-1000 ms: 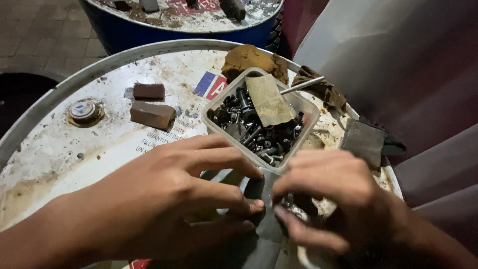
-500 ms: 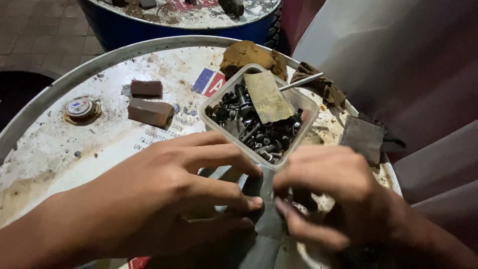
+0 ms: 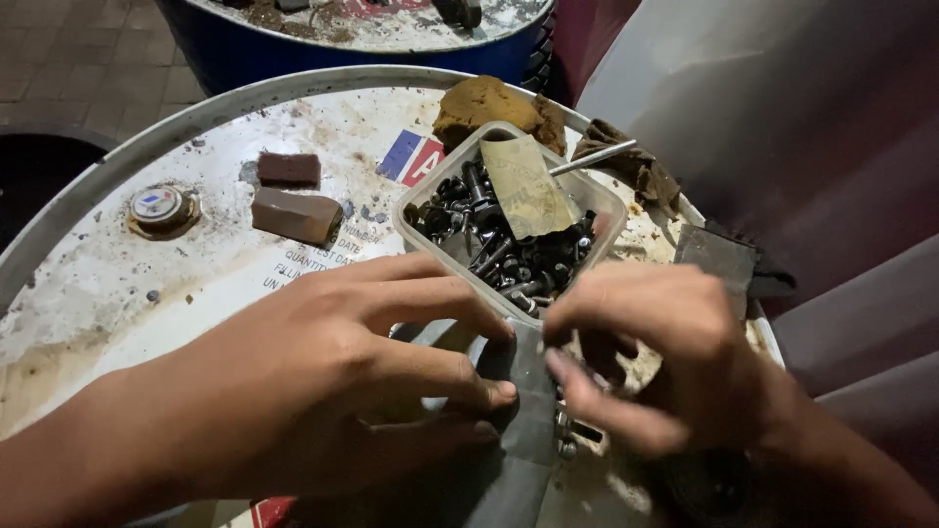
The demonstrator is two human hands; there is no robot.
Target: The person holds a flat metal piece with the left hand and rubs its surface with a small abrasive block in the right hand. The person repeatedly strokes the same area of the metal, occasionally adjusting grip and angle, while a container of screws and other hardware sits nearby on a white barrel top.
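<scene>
My left hand (image 3: 333, 381) lies flat on a dark grey sheet (image 3: 523, 411) on top of a white drum lid (image 3: 147, 284), with its fingertips pressing the sheet down. My right hand (image 3: 665, 352) pinches the sheet's upper edge right beside the left fingertips. Just beyond both hands stands a clear plastic tub (image 3: 509, 220) full of dark screws and bolts, with a scrap of tan sandpaper (image 3: 525, 186) lying on top. A few loose screws (image 3: 572, 435) lie under my right hand.
Two brown blocks (image 3: 293, 210) and a round bung cap (image 3: 156, 207) sit on the lid's left half. Brown rags (image 3: 489, 103) and a metal rod (image 3: 592, 158) lie behind the tub. A grey sheet piece (image 3: 722, 259) rests at the right rim. Another drum (image 3: 372, 29) stands behind.
My right hand has lifted and shifted slightly up and right, uncovering loose screws beneath it. My left hand stays pressed on the sheet.
</scene>
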